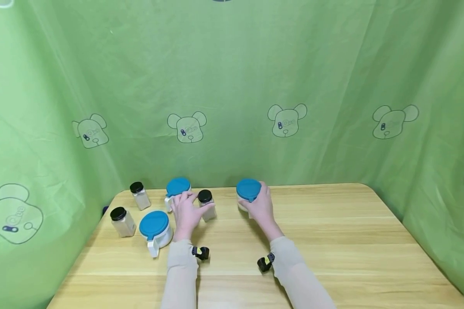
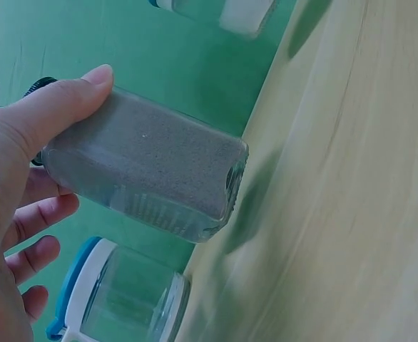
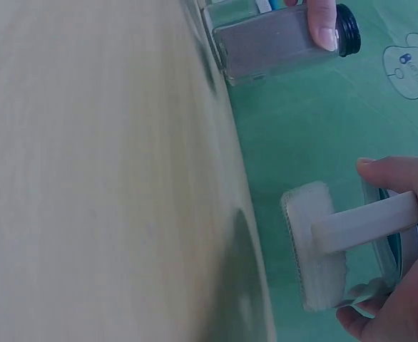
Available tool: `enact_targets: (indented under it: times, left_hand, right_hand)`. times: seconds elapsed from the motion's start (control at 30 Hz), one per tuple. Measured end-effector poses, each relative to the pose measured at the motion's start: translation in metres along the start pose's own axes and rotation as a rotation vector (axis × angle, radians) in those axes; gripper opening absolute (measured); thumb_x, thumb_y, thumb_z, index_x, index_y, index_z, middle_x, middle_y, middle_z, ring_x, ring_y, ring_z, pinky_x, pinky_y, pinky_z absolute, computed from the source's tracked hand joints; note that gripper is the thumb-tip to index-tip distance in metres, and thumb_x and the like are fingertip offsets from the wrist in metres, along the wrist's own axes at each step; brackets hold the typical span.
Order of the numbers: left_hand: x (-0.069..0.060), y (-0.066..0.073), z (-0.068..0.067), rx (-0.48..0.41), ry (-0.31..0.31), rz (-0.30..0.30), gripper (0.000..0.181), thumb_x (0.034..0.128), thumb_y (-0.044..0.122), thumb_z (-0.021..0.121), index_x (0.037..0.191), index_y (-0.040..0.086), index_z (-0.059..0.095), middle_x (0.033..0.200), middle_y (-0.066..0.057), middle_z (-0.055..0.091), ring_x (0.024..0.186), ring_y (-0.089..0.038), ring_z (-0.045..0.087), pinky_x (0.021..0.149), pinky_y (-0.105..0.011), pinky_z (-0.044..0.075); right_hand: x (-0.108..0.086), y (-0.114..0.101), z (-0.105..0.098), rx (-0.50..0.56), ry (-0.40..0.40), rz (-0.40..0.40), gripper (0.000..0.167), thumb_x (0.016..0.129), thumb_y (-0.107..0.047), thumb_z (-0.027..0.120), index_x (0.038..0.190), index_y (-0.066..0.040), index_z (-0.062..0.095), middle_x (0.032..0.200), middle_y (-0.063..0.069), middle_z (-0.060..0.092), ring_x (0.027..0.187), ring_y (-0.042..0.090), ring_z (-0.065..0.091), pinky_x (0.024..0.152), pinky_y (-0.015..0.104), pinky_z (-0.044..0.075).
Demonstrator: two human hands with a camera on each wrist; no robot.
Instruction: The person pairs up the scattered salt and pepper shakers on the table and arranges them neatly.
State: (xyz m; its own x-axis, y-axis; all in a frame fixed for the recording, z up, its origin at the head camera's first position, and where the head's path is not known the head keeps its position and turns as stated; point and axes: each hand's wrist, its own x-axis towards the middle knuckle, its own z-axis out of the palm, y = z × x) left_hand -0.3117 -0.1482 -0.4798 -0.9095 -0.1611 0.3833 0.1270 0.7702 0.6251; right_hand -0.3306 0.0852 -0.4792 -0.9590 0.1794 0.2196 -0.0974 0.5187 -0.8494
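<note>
My left hand (image 1: 186, 213) holds a clear square spice jar (image 2: 148, 153) with a black lid, its thumb lying along one side. Greyish powder fills much of this jar. Over at the right, my right hand (image 1: 262, 209) grips a round clear seasoning pot (image 1: 248, 189) with a blue lid. The right wrist view shows the pot's white handle (image 3: 366, 222) and white contents at its base. A second blue-lidded pot (image 1: 178, 186) stands just behind my left hand, partly covered by it. Whether the held jar and pot touch the table cannot be told.
Left of my left hand stands another blue-lidded pot (image 1: 154, 224) with a white handle. Two black-lidded jars, a front one (image 1: 123, 223) and a back one (image 1: 141, 196), are near the left edge. A green curtain (image 1: 232, 86) surrounds the wooden table (image 1: 344, 244).
</note>
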Motion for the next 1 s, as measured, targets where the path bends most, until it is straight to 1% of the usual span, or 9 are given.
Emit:
enact_targets:
  times: [0.13, 0.23, 0.33, 0.43, 0.63, 0.73, 0.87, 1.0]
  left_hand:
    - [0.001, 0.004, -0.001, 0.002, -0.017, -0.005, 0.081, 0.0685, 0.064, 0.077, 0.124, 0.007, 0.066, 0.13, -0.01, 0.058, 0.122, -0.032, 0.04, 0.111, -0.055, 0.022]
    - [0.001, 0.006, -0.001, 0.001, -0.028, -0.005, 0.081, 0.0688, 0.064, 0.077, 0.125, 0.007, 0.066, 0.13, -0.009, 0.058, 0.123, -0.031, 0.039, 0.11, -0.053, 0.024]
    - [0.001, 0.009, -0.001, 0.004, -0.034, 0.005, 0.081, 0.069, 0.064, 0.077, 0.125, 0.007, 0.066, 0.13, -0.008, 0.058, 0.122, -0.03, 0.04, 0.105, -0.05, 0.027]
    - [0.0, 0.012, -0.001, 0.005, -0.033, 0.014, 0.082, 0.0691, 0.065, 0.076, 0.125, 0.007, 0.066, 0.129, -0.007, 0.058, 0.121, -0.029, 0.04, 0.101, -0.048, 0.029]
    - [0.0, 0.016, 0.0, -0.003, -0.016, 0.029, 0.08, 0.0681, 0.065, 0.077, 0.123, 0.007, 0.067, 0.125, -0.006, 0.059, 0.118, -0.028, 0.04, 0.097, -0.046, 0.029]
    - [0.0, 0.017, 0.002, 0.009, -0.013, 0.046, 0.078, 0.0679, 0.064, 0.078, 0.122, 0.008, 0.068, 0.123, -0.005, 0.06, 0.116, -0.027, 0.041, 0.095, -0.046, 0.03]
    - [0.0, 0.021, 0.004, 0.031, -0.028, 0.066, 0.077, 0.0677, 0.063, 0.079, 0.122, 0.009, 0.068, 0.123, -0.005, 0.06, 0.117, -0.027, 0.042, 0.098, -0.047, 0.03]
    - [-0.002, 0.032, 0.003, 0.039, -0.027, 0.107, 0.077, 0.0673, 0.062, 0.079, 0.122, 0.009, 0.069, 0.123, -0.007, 0.061, 0.118, -0.029, 0.042, 0.104, -0.049, 0.029]
  right_hand:
    - [-0.003, -0.002, -0.008, 0.003, -0.004, -0.018, 0.099, 0.073, -0.028, 0.086, 0.147, -0.003, 0.026, 0.143, 0.022, 0.038, 0.13, 0.045, 0.045, 0.106, 0.062, 0.04]
    - [-0.005, -0.003, -0.013, 0.002, -0.007, -0.029, 0.097, 0.073, -0.028, 0.085, 0.147, -0.004, 0.027, 0.143, 0.021, 0.039, 0.13, 0.043, 0.045, 0.106, 0.061, 0.04]
    - [-0.006, -0.003, -0.019, -0.002, 0.0, -0.038, 0.096, 0.073, -0.029, 0.086, 0.146, -0.006, 0.028, 0.142, 0.02, 0.04, 0.13, 0.042, 0.046, 0.106, 0.06, 0.041]
    - [-0.008, -0.004, -0.025, -0.017, 0.008, -0.049, 0.096, 0.073, -0.029, 0.086, 0.146, -0.005, 0.028, 0.141, 0.02, 0.04, 0.13, 0.043, 0.046, 0.105, 0.061, 0.041]
    - [-0.013, -0.004, -0.038, -0.021, 0.005, -0.065, 0.096, 0.074, -0.029, 0.085, 0.147, -0.004, 0.027, 0.142, 0.022, 0.039, 0.13, 0.043, 0.045, 0.106, 0.06, 0.041]
    - [-0.016, -0.003, -0.044, -0.028, 0.002, -0.054, 0.097, 0.074, -0.029, 0.085, 0.147, -0.005, 0.027, 0.142, 0.021, 0.039, 0.131, 0.042, 0.045, 0.106, 0.06, 0.041]
    - [-0.019, -0.003, -0.052, -0.056, -0.001, -0.051, 0.098, 0.074, -0.031, 0.085, 0.148, -0.004, 0.026, 0.142, 0.021, 0.04, 0.13, 0.042, 0.046, 0.105, 0.06, 0.042]
    - [-0.021, -0.002, -0.063, -0.063, -0.001, -0.059, 0.099, 0.074, -0.03, 0.085, 0.148, -0.001, 0.026, 0.142, 0.023, 0.04, 0.13, 0.043, 0.045, 0.105, 0.061, 0.042]
